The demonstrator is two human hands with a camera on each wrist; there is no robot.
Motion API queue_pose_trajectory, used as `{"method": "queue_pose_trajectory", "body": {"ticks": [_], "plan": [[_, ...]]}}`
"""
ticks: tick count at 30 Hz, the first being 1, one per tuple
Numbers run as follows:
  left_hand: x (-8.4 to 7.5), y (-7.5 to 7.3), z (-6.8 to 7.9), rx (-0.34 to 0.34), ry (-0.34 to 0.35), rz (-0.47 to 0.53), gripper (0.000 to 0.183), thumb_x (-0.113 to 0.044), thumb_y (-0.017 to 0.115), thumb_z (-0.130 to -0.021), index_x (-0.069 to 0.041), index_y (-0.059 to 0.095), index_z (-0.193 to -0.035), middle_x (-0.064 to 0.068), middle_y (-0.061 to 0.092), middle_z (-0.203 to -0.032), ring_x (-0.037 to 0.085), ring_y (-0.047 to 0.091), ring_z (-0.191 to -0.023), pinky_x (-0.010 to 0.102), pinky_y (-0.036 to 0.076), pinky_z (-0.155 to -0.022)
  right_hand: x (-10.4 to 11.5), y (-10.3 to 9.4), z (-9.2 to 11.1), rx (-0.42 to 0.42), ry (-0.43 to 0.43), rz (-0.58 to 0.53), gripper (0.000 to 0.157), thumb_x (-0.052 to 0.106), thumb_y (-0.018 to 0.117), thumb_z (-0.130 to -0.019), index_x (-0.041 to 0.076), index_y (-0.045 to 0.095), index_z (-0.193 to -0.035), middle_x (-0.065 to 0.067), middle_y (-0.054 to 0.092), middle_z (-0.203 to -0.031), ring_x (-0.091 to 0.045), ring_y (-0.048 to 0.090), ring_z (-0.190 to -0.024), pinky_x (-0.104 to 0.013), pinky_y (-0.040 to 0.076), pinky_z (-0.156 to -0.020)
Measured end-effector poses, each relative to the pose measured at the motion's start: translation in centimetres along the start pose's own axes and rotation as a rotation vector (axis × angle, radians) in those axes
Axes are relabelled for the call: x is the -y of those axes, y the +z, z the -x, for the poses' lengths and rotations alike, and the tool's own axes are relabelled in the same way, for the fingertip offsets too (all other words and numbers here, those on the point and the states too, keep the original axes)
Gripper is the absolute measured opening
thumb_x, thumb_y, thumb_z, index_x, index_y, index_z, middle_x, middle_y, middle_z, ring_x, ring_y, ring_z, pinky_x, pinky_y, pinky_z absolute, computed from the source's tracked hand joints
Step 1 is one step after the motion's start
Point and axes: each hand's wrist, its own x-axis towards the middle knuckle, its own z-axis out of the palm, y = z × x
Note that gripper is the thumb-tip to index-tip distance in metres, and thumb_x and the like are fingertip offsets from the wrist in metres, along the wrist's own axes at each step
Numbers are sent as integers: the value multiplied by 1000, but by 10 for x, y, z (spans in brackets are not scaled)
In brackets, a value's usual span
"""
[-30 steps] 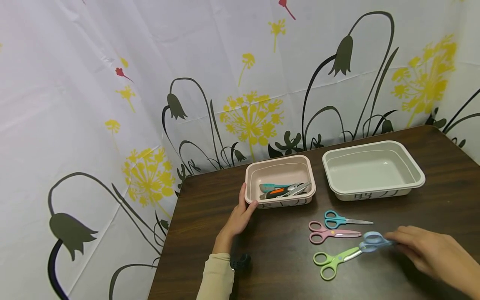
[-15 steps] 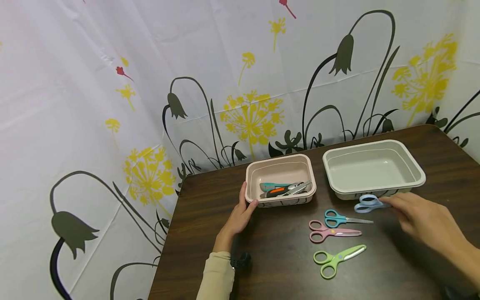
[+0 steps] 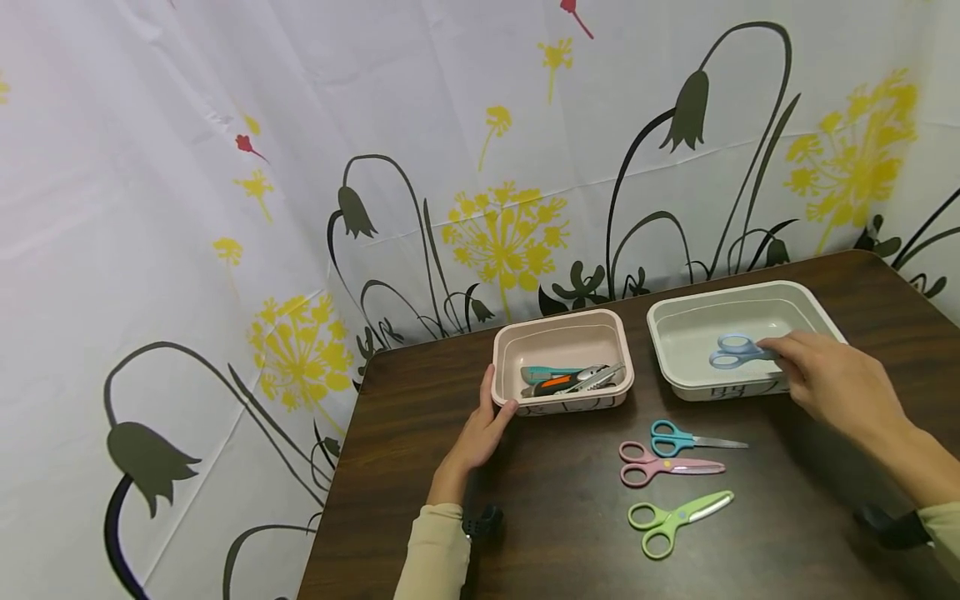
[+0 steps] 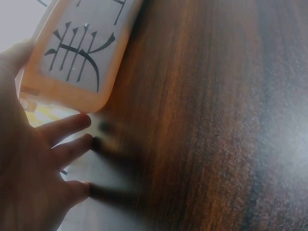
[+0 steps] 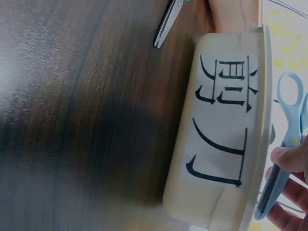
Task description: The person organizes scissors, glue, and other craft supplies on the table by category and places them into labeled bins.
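A: Progress?

B: Early, in my judgement. You have cutters [image 3: 555,385] in the pink tray [image 3: 558,343], just below and right of frame centre. Your pale green tray [image 3: 684,343], further right, shows no scissors resting in it, as far as your hand allows a view. Three pairs remain on the table [image 3: 555,508], lower right: teal scissors [image 3: 681,439], pink scissors [image 3: 662,464], green scissors [image 3: 678,516].

A: Grip?

B: Your right hand [image 3: 843,383] pinches the light blue scissors [image 5: 292,127] near the blades, above the pale green tray, loops pointing left. Your left hand [image 3: 472,437] has fingers loosely spread, touching the pink tray's left end.
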Motion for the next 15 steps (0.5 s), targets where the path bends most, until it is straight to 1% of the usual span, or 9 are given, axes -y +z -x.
{"method": "queue_pose_trajectory", "body": {"ticks": [5, 7, 10, 12, 15], "plan": [[0, 0, 0, 1, 3, 2, 76, -45, 48, -102, -28, 0, -159, 21, 33, -153, 40, 45, -129, 57, 33, -105, -5, 10, -3, 53, 8, -9, 35, -2, 69, -79, 9, 70, -113, -11, 69, -102, -33, 64, -91, -54, 48, -63], [1, 0, 0, 2, 3, -1, 76, -45, 48, -102, -27, 0, -159, 22, 34, -153, 40, 45, -129, 57, 33, -105, -7, 12, -4, 80, 13, -15, 34, -2, 68, -81, 8, 70, -114, -13, 69, -104, -34, 64, -92, -54, 48, -65], [2, 1, 0, 6, -8, -6, 76, -45, 48, -102, -28, -1, -158, 21, 34, -153, 40, 45, -129, 56, 33, -105, -8, 13, -8, 145, 28, -23, 34, -1, 67, -82, 7, 70, -115, -15, 69, -107, -37, 64, -95, -55, 48, -67], [2, 1, 0, 7, -9, -4, 76, -45, 47, -102, -28, -1, -158, 21, 33, -153, 40, 45, -130, 56, 33, -105, -9, 13, -13, 204, 45, -24, 34, -1, 67, -82, 5, 70, -116, -18, 69, -109, -39, 64, -96, -56, 47, -69], [2, 1, 0, 4, -17, -4, 76, -46, 47, -102, -28, -1, -158, 21, 33, -154, 40, 45, -130, 57, 33, -105, -11, 14, -21, 293, 89, -35, 33, 0, 66, -83, 3, 70, -116, -21, 68, -110, -40, 64, -93, -56, 47, -67]]}}
